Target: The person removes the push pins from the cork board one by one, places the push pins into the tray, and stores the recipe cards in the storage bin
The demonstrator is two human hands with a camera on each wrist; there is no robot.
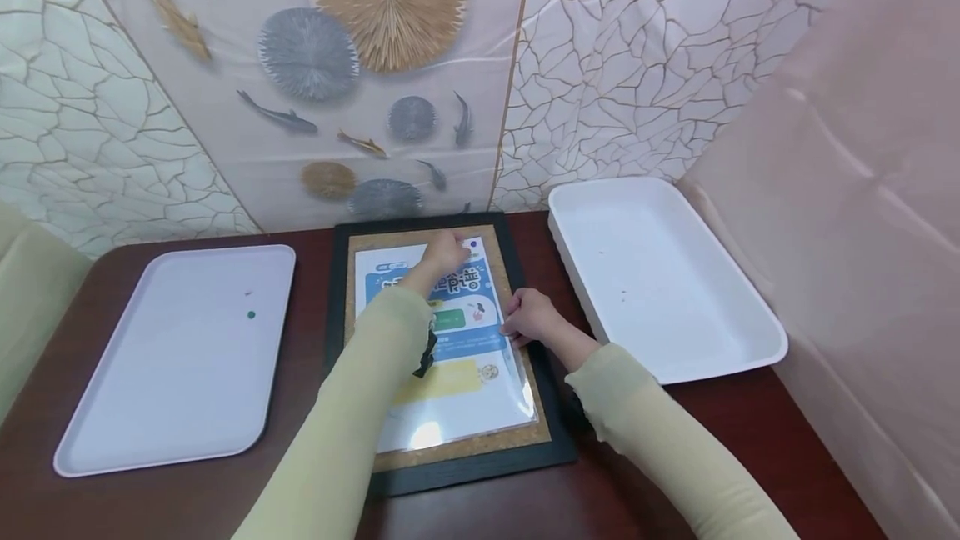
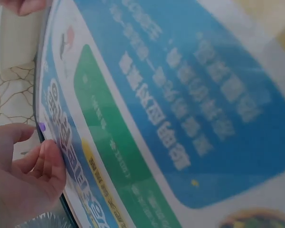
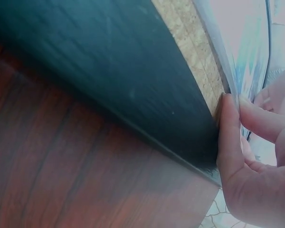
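Note:
A laminated poster with blue, green and yellow blocks lies on a black-framed cork board. My left hand is at the poster's upper right corner, beside a purple pushpin. In the left wrist view, the thumb and fingers of the left hand are apart near the pushpin, with no clear grip on it. My right hand pinches the poster's right edge between thumb and finger. The right wrist view shows that hand holding the clear edge just off the cork.
A shallow white tray with a small green dot on it lies to the left. To the right is a deeper white tray with small specks inside. A patterned wall covering rises behind the dark wooden table.

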